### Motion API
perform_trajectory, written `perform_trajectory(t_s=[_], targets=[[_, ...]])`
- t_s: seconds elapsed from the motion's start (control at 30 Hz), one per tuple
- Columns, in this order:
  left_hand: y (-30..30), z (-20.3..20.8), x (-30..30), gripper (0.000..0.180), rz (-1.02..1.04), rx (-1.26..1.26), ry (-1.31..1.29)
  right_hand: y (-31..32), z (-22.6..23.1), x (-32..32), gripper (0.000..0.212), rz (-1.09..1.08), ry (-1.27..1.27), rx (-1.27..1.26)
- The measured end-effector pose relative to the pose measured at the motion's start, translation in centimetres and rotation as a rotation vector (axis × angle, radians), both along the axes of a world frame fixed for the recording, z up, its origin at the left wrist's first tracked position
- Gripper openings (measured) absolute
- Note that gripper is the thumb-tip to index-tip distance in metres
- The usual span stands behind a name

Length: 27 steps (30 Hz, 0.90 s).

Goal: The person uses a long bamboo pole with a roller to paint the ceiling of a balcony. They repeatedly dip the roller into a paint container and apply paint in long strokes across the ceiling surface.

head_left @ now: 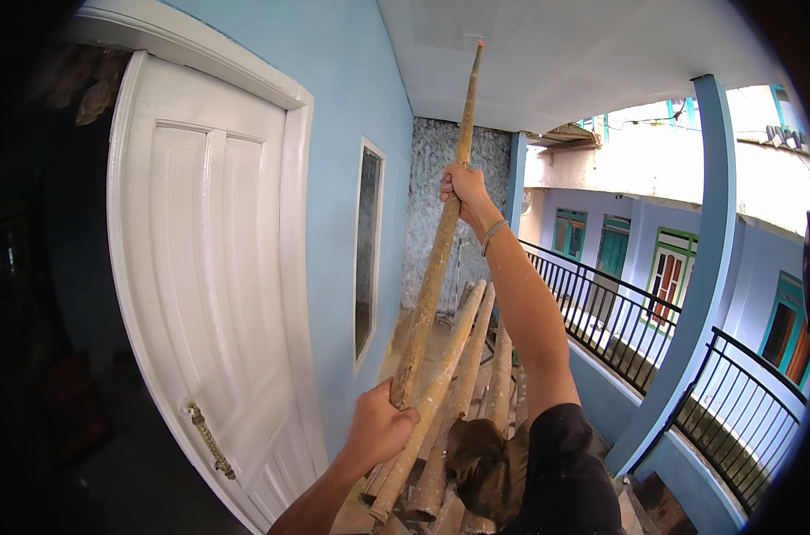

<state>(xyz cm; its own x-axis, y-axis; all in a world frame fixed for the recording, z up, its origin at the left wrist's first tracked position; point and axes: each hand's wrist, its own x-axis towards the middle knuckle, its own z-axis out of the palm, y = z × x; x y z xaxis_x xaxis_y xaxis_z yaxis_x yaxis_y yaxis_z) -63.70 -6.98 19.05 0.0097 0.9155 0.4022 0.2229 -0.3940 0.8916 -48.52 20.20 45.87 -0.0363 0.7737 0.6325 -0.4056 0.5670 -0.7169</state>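
A short black sleeve (pixel 572 473) of plain, dull cloth is worn on the right arm, its hem ending near the elbow; beyond the sleeve, the right forearm (pixel 531 330) is left uncovered. Far up from the sleeve, next to the right grip (pixel 466 185), the wrist is ringed by a narrow greyish bracelet (pixel 495 233), whose pattern cannot be made out. Just left of the sleeve, creased, dark brownish cloth (pixel 481 464) is seen, apparently worn over a leg. Farther left of the sleeve, the left grip (pixel 382 424) and left forearm (pixel 333 486) are bare.
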Motion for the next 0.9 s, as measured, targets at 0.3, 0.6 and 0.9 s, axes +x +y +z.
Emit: perform_trajectory(t_s=[0.3,0.6,0.9], targets=[[12.4,9.4,2.4,0.011,-0.092,-0.004,0.071,14.5,8.0,3.6,0.014,0.008,0.010,-0.030],[7.7,-6.0,-2.3,0.029,0.018,-0.082,0.119,7.4,-4.5,0.9,0.016,0.009,-0.119,-0.124],[-22.0,-22.2,-7.0,0.036,0.079,-0.377,0.193,-16.6,-16.8,4.0,0.017,0.068,-0.153,-0.401]])
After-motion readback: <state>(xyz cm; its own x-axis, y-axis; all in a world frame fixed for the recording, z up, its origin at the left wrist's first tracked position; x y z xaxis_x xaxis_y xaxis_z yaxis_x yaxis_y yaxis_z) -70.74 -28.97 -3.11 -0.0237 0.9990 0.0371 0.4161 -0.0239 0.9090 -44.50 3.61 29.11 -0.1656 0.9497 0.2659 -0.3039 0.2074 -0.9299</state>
